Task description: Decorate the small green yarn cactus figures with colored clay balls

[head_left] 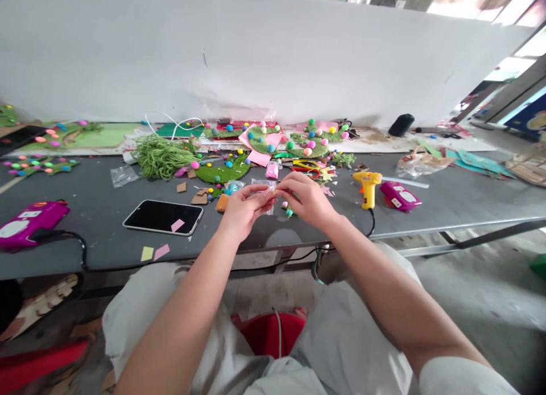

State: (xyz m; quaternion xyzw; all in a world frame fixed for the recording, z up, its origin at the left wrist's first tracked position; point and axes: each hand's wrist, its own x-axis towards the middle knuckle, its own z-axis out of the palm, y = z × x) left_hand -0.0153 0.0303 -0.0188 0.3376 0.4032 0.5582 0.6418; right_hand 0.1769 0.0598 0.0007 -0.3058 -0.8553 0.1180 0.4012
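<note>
What the narrowed fingertips [266, 195] hold, if anything, I cannot tell — left hand [242, 211] and right hand [310, 200] meet mid-frame, forearms [187, 307] angled inward.

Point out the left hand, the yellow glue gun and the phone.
Left hand [241, 211]: head view, middle of the hand.
Yellow glue gun [369, 184]: head view, where body meets handle.
Phone [160, 216]: head view, middle of the dark screen.
</note>
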